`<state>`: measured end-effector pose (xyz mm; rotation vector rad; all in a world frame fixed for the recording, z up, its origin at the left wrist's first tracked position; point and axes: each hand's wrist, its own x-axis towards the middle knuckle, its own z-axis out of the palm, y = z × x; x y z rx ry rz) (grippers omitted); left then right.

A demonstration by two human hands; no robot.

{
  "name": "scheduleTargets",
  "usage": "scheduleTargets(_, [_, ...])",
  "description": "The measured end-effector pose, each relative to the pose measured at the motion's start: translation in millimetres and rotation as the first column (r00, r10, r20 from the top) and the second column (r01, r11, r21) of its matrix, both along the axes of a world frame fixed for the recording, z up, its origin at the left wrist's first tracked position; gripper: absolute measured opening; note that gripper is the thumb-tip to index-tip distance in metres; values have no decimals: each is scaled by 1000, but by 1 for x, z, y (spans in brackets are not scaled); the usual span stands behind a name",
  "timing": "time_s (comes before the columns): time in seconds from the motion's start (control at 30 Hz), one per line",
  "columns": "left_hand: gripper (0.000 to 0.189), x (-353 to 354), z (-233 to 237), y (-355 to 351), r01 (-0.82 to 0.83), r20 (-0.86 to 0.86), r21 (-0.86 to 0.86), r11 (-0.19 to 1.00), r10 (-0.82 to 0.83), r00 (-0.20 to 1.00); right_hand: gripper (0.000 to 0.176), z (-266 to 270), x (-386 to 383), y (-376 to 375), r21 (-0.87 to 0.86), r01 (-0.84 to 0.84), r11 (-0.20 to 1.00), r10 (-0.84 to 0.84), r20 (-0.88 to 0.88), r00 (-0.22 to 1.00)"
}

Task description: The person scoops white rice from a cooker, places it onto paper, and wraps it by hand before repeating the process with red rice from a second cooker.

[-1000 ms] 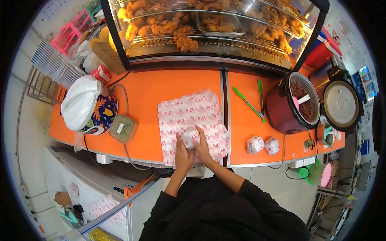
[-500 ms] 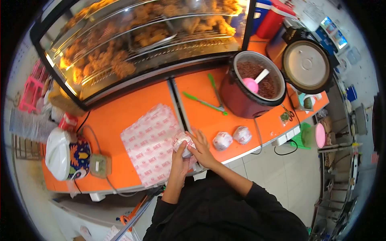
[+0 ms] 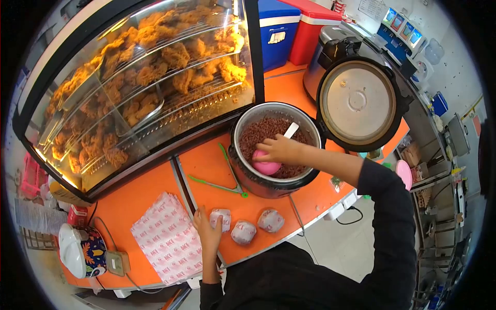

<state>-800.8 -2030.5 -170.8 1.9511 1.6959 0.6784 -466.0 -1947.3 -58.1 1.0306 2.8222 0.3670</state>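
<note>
My right hand (image 3: 283, 150) reaches into an open rice cooker (image 3: 243, 178) of reddish-brown rice (image 3: 258, 126), fingers closed on the rim of a small pink bowl (image 3: 267, 168). A white handle (image 3: 291, 130) sticks up from the rice behind it. Low at the counter's front, my left hand (image 3: 207, 230) has its thumb and fingers apart, the thumb against the side of a paper-wrapped rice ball (image 3: 221, 219). Two more wrapped balls (image 3: 243, 232) (image 3: 271, 220) sit to its right. Printed wrapping paper (image 3: 168, 237) lies left of my left hand.
Green-tipped tongs (image 3: 222, 183) lie left of the cooker. A glass display case (image 3: 139, 147) of fried chicken stands behind. The raised lid (image 3: 356, 101) is at the right; blue (image 3: 279, 39) and red (image 3: 312, 26) coolers stand at the back. A cable (image 3: 297, 217) crosses the front edge.
The wrapped ball that both hands held now sits on the counter beside the other two. My right hand has moved up and right to the pink bowl; the view has shifted right.
</note>
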Motion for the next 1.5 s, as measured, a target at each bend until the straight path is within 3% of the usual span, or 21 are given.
scheduleTargets(0.13, [61,33,43,21,89,178,42,995,-95,979,64,3,-3,19,-77,-131,988,135,55,989])
scheduleTargets(0.2, [72,51,63,37,174,261,13,985,-172,950,73,33,-4,19,-391,190,900,-166,94,982])
scheduleTargets(0.27, [97,75,79,51,337,524,-29,941,-273,807,78,49,3,18,-423,277,862,-311,-12,950])
scheduleTargets(0.33, [112,92,68,72,420,455,57,906,-398,797,79,56,10,23,-303,478,824,-553,-254,793])
scheduleTargets(0.37, [127,98,62,80,497,371,138,857,-510,776,63,60,8,20,-164,520,838,-545,-245,802])
scheduleTargets(0.4, [127,103,57,83,501,370,138,855,-513,774,63,50,9,24,-164,523,836,-548,-245,799])
scheduleTargets(0.43, [135,108,52,86,504,448,120,856,-499,742,54,33,13,30,249,373,894,-380,-21,925])
scheduleTargets(0.47, [142,112,49,88,510,522,99,854,-481,704,46,28,11,33,564,79,822,-273,268,924])
scheduleTargets(0.53, [147,114,40,92,541,537,75,838,-491,686,40,14,10,30,556,157,816,-350,259,900])
scheduleTargets(0.6, [146,116,39,90,524,613,54,850,-443,654,40,-2,11,33,481,435,761,-594,247,765])
scheduleTargets(0.63, [146,117,38,91,529,616,45,847,-441,653,37,-8,15,36,307,494,814,-567,233,790])
scheduleTargets(0.67, [146,118,39,91,524,687,16,851,-390,613,37,-3,14,39,296,501,813,-570,237,786])
scheduleTargets(0.73, [145,118,34,94,529,755,-16,849,-337,562,36,16,13,44,-54,578,814,-580,-79,810])
scheduleTargets(0.77, [144,117,30,95,550,740,-81,831,-320,592,40,18,9,46,-158,628,762,-648,-200,735])
scheduleTargets(0.83, [143,114,24,94,569,723,-156,807,-299,622,43,27,8,46,-235,651,722,-692,-224,686])
scheduleTargets(0.9, [141,116,24,95,538,682,-51,841,-364,634,50,35,10,49,-382,705,598,-799,-218,560])
scheduleTargets(1.0, [140,120,32,94,531,696,12,847,-388,604,50,31,11,52,-422,704,572,-820,-292,491])
scheduleTargets(1.13, [138,121,35,88,521,738,-9,854,-346,579,47,30,-7,61,-523,692,497,-863,-213,459])
scheduleTargets(1.33, [135,121,33,90,526,723,-43,850,-336,603,41,30,-36,42,-917,368,155,-971,-73,228])
scheduleTargets(1.47, [132,121,35,91,531,630,44,846,-437,643,37,30,-31,22,-971,240,3,-997,17,81])
scheduleTargets(1.5, [131,121,35,90,529,600,64,846,-456,657,36,32,-26,19,-963,270,0,-990,38,136])
